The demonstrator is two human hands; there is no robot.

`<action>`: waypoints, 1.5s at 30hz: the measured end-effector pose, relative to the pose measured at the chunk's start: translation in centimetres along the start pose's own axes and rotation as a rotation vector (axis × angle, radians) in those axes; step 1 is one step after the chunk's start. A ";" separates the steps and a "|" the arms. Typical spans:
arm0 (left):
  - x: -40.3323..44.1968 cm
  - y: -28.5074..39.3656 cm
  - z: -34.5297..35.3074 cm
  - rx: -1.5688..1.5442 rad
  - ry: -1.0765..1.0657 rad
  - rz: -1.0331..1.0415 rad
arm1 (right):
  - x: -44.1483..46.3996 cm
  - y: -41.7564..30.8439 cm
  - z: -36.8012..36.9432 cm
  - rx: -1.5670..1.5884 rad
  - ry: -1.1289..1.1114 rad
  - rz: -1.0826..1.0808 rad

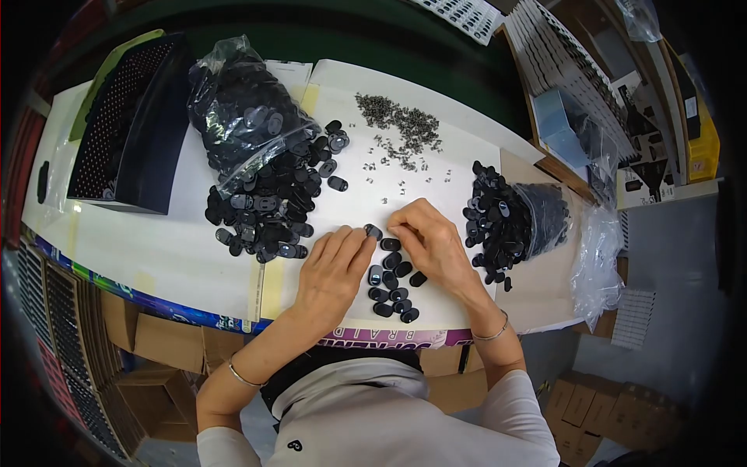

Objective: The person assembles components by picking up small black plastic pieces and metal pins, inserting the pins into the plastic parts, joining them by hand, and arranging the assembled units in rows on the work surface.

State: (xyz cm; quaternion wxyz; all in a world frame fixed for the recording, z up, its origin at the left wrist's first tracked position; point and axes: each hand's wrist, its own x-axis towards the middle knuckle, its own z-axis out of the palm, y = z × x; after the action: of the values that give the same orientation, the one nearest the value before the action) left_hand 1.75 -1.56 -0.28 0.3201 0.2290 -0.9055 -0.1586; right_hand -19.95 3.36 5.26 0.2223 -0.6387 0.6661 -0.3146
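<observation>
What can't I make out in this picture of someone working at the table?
All in the head view:
Right hand: its own curled fingers hide whether it pinches anything.
Black oval piece: partly covered by the fingers of the left hand.
Small metal pieces: too tiny to show their exact shape.
Navy box: its wall and dark inside hide how full it is.
White tray: cut off by the top edge.
</observation>
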 end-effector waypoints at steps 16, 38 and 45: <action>0.0 -0.1 0.3 -0.013 0.004 0.034 | 1.0 -0.6 1.2 -0.124 -0.014 -0.181; 3.1 0.2 1.7 -0.130 0.041 -0.016 | -1.8 2.4 -1.7 -0.351 0.231 -0.243; 1.1 0.0 0.2 -0.195 0.042 -0.038 | -2.3 1.7 -3.0 -0.197 0.113 -0.085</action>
State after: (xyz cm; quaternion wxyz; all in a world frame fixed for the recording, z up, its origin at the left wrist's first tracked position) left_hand 0.82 -2.13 0.11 0.3567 0.2174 -0.8743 -0.2473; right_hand -23.10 6.01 5.92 0.1073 -0.6663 0.6775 -0.2923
